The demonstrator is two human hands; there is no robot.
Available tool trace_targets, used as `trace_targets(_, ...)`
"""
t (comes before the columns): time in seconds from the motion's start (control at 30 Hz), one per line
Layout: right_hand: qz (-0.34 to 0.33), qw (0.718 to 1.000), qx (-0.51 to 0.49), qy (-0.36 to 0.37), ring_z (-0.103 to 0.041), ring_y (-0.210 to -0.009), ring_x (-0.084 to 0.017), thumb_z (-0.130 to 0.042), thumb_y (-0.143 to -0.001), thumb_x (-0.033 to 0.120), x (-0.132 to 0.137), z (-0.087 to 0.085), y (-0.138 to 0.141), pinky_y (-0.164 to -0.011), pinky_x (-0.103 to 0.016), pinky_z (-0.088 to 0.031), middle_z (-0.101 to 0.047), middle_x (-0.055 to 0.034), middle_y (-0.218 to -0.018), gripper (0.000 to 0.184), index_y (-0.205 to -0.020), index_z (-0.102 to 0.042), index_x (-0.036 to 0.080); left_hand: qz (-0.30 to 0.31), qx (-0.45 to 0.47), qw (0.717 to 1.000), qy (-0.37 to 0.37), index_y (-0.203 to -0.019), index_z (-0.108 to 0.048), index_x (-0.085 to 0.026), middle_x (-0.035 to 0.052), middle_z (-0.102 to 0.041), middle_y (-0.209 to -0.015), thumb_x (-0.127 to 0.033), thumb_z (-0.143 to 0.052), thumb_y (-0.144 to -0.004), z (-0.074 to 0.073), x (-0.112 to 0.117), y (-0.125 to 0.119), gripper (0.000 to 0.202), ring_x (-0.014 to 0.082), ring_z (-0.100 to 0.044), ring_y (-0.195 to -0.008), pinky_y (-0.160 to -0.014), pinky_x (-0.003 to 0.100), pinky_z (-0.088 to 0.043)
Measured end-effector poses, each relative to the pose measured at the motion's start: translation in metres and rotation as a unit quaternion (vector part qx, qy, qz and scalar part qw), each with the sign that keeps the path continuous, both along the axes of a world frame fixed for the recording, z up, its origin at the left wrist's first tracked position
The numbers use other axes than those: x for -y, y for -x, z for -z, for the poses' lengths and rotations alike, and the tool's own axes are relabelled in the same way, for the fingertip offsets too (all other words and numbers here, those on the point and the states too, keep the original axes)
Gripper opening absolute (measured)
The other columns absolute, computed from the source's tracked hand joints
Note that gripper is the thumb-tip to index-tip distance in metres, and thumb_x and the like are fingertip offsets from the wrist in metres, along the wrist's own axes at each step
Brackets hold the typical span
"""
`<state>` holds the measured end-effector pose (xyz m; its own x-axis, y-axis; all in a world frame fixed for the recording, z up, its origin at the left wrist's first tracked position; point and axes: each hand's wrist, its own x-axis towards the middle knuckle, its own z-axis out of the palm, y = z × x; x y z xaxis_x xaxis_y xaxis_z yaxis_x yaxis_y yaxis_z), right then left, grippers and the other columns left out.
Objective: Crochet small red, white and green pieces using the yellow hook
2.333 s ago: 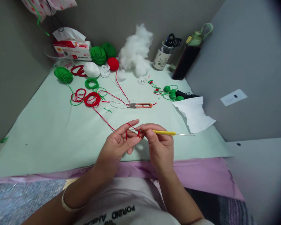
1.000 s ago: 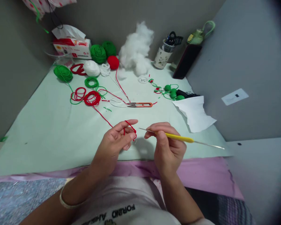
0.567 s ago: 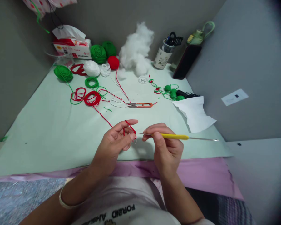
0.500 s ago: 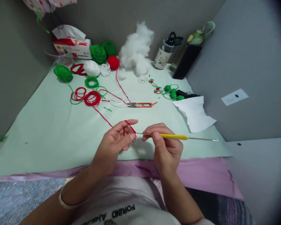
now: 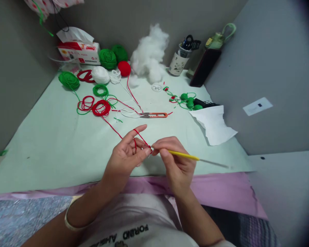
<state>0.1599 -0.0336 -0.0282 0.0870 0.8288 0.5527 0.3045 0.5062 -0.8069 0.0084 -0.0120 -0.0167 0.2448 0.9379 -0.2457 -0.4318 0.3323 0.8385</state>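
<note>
My left hand pinches a small loop of red yarn between thumb and fingers, and the strand runs over its raised index finger. From there the yarn trails back to a red coil on the table. My right hand grips a crochet hook by its yellow handle, closed like a pen hold. The hook's working tip meets the red loop at the left fingertips; its exact place in the stitch is partly hidden. The hook's other metal end points right and is blurred.
Orange thread snips lie beyond my hands. Behind them stand white stuffing, green yarn balls, a red ball and a tissue pack. Rightward are a torn white paper, small green pieces and a cup.
My right hand has moved left, closer to my left hand, and the hook now slopes down to the right. My left index finger has lifted slightly, drawing the strand up.
</note>
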Motion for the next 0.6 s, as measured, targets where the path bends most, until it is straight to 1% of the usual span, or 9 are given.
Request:
trace_targets(0.03, 0.018, 0.998, 0.055, -0.026, -0.073, -0.088, -0.019, -0.063, -0.102, 0.014, 0.001, 0.004, 0.001, -0.075, -0.035, -0.061, -0.076, -0.0039, -0.099, 0.025, -0.114, -0.079, 0.029, 0.006, 0.02, 1.0, 0.012, -0.14, -0.068, -0.024, -0.005, -0.062, -0.077, -0.019, -0.088, -0.083, 0.0, 0.0, -0.001, 0.06, 0.0047, -0.042, -0.056, -0.048, 0.015, -0.034)
trace_targets(0.1, 0.068, 0.98, 0.164, -0.092, -0.074, -0.098, -0.021, -0.065, -0.1, 0.011, 0.003, 0.013, 0.003, -0.079, -0.036, -0.063, -0.076, -0.0064, -0.111, 0.035, -0.125, -0.077, 0.033, 0.023, 0.066, 0.996, 0.049, -0.136, -0.071, -0.02, -0.0061, -0.057, -0.071, -0.021, -0.089, -0.082, -0.001, 0.001, -0.002, 0.057, 0.0036, -0.038, -0.053, -0.049, 0.015, -0.033)
trace_targets(0.17, 0.091, 0.97, 0.182, -0.129, -0.074, -0.101, -0.022, -0.066, -0.099, 0.011, 0.004, 0.019, 0.004, -0.08, -0.038, -0.064, -0.076, -0.0073, -0.115, 0.039, -0.13, -0.074, 0.033, 0.051, 0.11, 0.987, 0.103, -0.13, -0.074, -0.016, -0.0073, -0.052, -0.067, -0.022, -0.089, -0.082, -0.001, 0.0, -0.002, 0.051, 0.0024, -0.033, -0.051, -0.049, 0.014, -0.033)
trace_targets(0.23, 0.075, 0.984, 0.118, -0.11, -0.073, -0.096, -0.021, -0.064, -0.101, 0.012, 0.002, 0.019, 0.004, -0.078, -0.037, -0.064, -0.076, -0.0064, -0.108, 0.033, -0.125, -0.076, 0.031, 0.068, 0.139, 0.978, 0.136, -0.125, -0.077, -0.013, -0.0076, -0.05, -0.067, -0.019, -0.088, -0.081, -0.001, -0.003, 0.001, 0.046, 0.001, -0.027, -0.05, -0.047, 0.013, -0.031)
trace_targets(0.3, 0.054, 0.997, 0.01, -0.056, -0.072, -0.087, -0.02, -0.062, -0.102, 0.014, -0.001, 0.013, 0.002, -0.075, -0.036, -0.062, -0.076, -0.0042, -0.095, 0.024, -0.113, -0.079, 0.028, 0.063, 0.143, 0.978, 0.139, -0.123, -0.079, -0.013, -0.0069, -0.051, -0.069, -0.016, -0.087, -0.082, -0.002, -0.007, 0.005, 0.042, -0.0001, -0.024, -0.049, -0.046, 0.012, -0.029)
trace_targets(0.37, 0.021, 0.994, -0.107, 0.004, -0.069, -0.076, -0.018, -0.063, -0.103, 0.02, -0.004, 0.006, -0.001, -0.067, -0.035, -0.059, -0.074, -0.0025, -0.085, 0.018, -0.102, -0.08, 0.026, 0.051, 0.128, 0.983, 0.124, -0.122, -0.08, -0.015, -0.0055, -0.055, -0.072, -0.014, -0.085, -0.083, -0.002, -0.009, 0.007, 0.039, -0.0012, -0.024, -0.048, -0.045, 0.012, -0.028)
trace_targets(0.43, -0.017, 0.982, -0.183, 0.05, -0.066, -0.068, -0.016, -0.064, -0.103, 0.025, -0.006, 0.0, -0.001, -0.062, -0.033, -0.057, -0.072, -0.0019, -0.083, 0.017, -0.096, -0.08, 0.025, 0.041, 0.101, 0.989, 0.096, -0.121, -0.081, -0.019, -0.0033, -0.061, -0.077, -0.014, -0.084, -0.084, -0.002, -0.008, 0.006, 0.038, -0.0014, -0.027, -0.047, -0.046, 0.013, -0.028)
trace_targets(0.5, -0.041, 0.98, -0.182, 0.063, -0.066, -0.07, -0.016, -0.066, -0.103, 0.026, -0.007, -0.002, 0.001, -0.064, -0.033, -0.057, -0.072, -0.0022, -0.086, 0.016, -0.097, -0.081, 0.025, 0.03, 0.075, 0.995, 0.06, -0.123, -0.08, -0.022, -0.002, -0.065, -0.082, -0.015, -0.084, -0.084, -0.002, -0.004, 0.003, 0.04, -0.0003, -0.032, -0.049, -0.046, 0.014, -0.028)
trace_targets(0.6, -0.03, 0.99, -0.133, 0.043, -0.068, -0.082, -0.018, -0.069, -0.101, 0.024, -0.006, 0.002, 0.006, -0.072, -0.034, -0.057, -0.075, -0.0029, -0.09, 0.014, -0.101, -0.083, 0.027, 0.023, 0.057, 0.997, 0.035, -0.129, -0.077, -0.025, -0.0032, -0.063, -0.077, -0.017, -0.086, -0.084, -0.003, 0.001, -0.002, 0.047, 0.0026, -0.034, -0.051, -0.045, 0.015, -0.027)
